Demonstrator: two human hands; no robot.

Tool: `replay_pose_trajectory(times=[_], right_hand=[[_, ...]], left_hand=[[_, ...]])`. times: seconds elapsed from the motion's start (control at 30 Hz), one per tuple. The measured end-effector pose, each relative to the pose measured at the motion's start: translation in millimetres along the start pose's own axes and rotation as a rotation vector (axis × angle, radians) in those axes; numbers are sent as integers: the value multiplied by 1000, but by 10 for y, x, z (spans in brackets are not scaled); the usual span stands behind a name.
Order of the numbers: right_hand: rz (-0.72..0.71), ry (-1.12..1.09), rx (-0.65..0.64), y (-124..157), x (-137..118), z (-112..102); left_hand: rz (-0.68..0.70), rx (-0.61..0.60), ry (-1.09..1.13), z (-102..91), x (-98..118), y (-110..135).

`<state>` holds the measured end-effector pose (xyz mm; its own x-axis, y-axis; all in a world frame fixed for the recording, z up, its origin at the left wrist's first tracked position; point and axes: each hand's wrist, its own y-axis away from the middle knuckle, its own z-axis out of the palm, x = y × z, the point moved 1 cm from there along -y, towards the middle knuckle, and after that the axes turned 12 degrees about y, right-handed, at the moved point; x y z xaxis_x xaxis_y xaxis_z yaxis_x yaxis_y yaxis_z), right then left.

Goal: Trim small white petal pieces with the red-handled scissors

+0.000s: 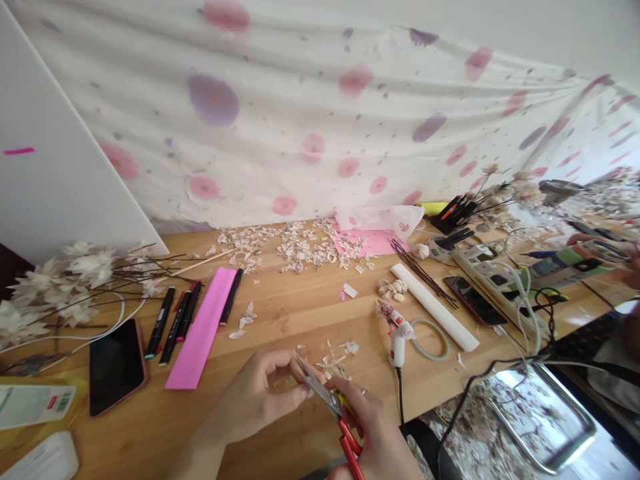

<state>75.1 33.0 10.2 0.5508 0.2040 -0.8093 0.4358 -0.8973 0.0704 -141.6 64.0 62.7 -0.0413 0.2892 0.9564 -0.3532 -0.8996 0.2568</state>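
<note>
Hands were just apart, as far as I could tell: my left hand [253, 393] was curled up by the blade tips, and my right hand [373, 427] was wrapped around the red-handled scissors [334, 395], with the blades angled toward my left fingers [285, 380]. Anyone spot what I was pinching? Can't tell from this shot lol.

> Why so tight together? And where were the scissors pointing?

Across my body, toward the left hand. My guess is that angle gave me a clear view of the tips. Pale petal scraps [333, 363] lay right below on the wooden tabletop [300, 313], so everything was within easy reach.

> And the rest of the stuff? Looks packed.

Pretty much! The pink paper strip [200, 330] and the markers [173, 327] sat to my left, probably kept handy. The white hot glue gun [400, 337] was off to the right, near the white foam bar [434, 307], likely to keep it clear of the cutting area. Dried flower stems [65, 287] lay further left, past my phone [117, 367]. Another person's hand [627, 257] was at the far right edge, well away from mine.
</note>
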Motion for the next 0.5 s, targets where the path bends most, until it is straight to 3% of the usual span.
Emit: replay_pose_trajectory(times=[0.37, 0.5], right_hand=[[94, -34, -22, 34, -87, -61], [90, -146, -28, 43, -48, -24]], left_hand=[[-34, -30, -32, -4, -5, 1], [-66, -16, 105, 4, -76, -41]])
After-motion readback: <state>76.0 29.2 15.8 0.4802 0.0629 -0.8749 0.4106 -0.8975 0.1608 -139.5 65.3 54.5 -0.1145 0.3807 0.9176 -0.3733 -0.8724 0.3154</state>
